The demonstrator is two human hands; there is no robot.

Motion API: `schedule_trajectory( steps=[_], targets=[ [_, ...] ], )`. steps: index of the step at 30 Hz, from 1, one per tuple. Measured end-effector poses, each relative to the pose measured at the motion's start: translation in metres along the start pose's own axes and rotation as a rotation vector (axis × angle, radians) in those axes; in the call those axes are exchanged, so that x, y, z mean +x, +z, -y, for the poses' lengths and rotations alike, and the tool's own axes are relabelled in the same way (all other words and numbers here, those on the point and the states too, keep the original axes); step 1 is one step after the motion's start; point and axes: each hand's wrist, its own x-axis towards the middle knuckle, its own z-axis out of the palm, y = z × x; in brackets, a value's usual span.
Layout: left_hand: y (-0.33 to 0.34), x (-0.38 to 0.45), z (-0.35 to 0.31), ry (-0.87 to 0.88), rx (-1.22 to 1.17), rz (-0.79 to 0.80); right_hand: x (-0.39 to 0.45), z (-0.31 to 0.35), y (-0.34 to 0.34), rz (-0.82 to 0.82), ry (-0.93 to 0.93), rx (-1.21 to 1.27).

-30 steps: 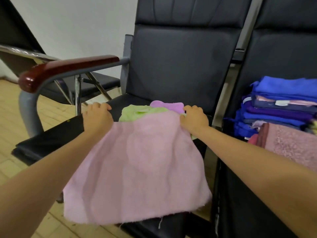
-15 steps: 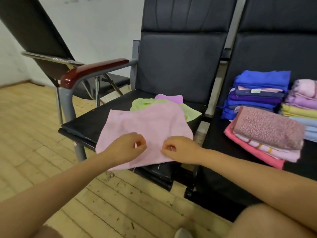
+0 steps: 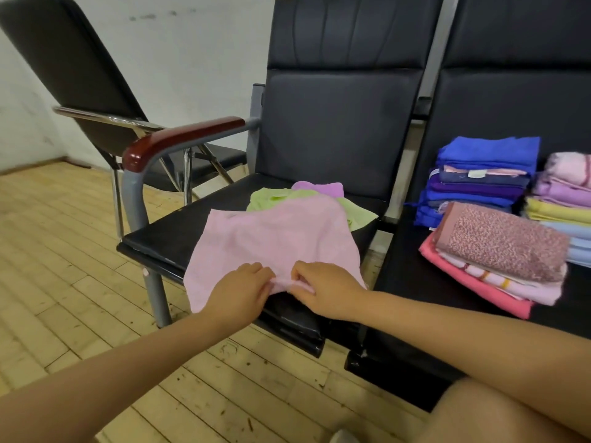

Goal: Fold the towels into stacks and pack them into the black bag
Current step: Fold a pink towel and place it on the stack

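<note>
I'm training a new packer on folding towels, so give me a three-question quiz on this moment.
1. True or false: both hands pinch the near edge of the pink towel.
2. Which towel lies directly under the pink towel: A green, B blue, C yellow?
3. Fill in: the folded stacks sit on the seat to the person's ____.

Key
1. True: left hand and right hand grip that edge.
2. A, the green towel.
3. Right, where the blue-topped stack sits.

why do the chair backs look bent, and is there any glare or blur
Head view: wide-angle distortion bows the chair backs near the edges; soft, even light, faint sheen on the wooden armrest; pink towel and both hands look reasonably sharp.
</note>
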Motion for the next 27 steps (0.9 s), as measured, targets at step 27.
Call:
schedule_trajectory(
  steps=[27],
  targets=[
    [-0.057,-0.023,0.056,-0.488,-0.498,-0.101,-0.045,-0.032,-0.065,-0.210,0.397,0.498]
  ],
)
